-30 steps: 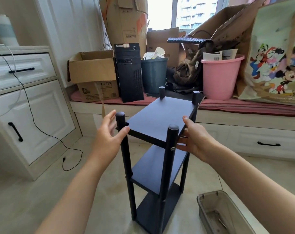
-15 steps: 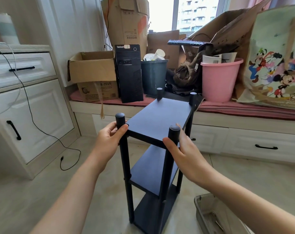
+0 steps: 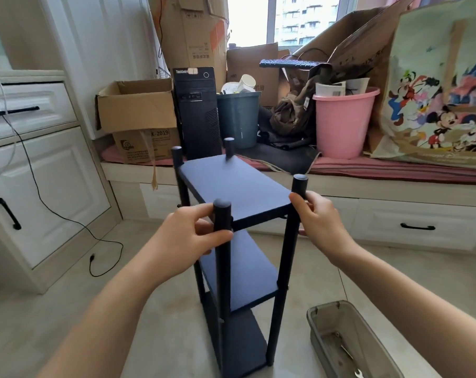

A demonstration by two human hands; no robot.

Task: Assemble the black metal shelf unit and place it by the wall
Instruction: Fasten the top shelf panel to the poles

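Now the black shelf unit (image 3: 238, 214) is stood up on the floor, just in front of the window bench (image 3: 395, 192). One near post is gripped by the left hand (image 3: 193, 236) and one by the right hand (image 3: 317, 222), likely so it can be lifted and carried.

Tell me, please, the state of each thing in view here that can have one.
Black shelf unit: upright on the floor, three shelves fitted.
Left hand: grip curled round the near left post.
Right hand: grip on the near right post.
Cardboard box: flaps open.
Pink bucket: upright, papers inside.
Grey bin: upright, full.
Cabinet drawer: closed.
Translucent tray: uncovered, tool inside.
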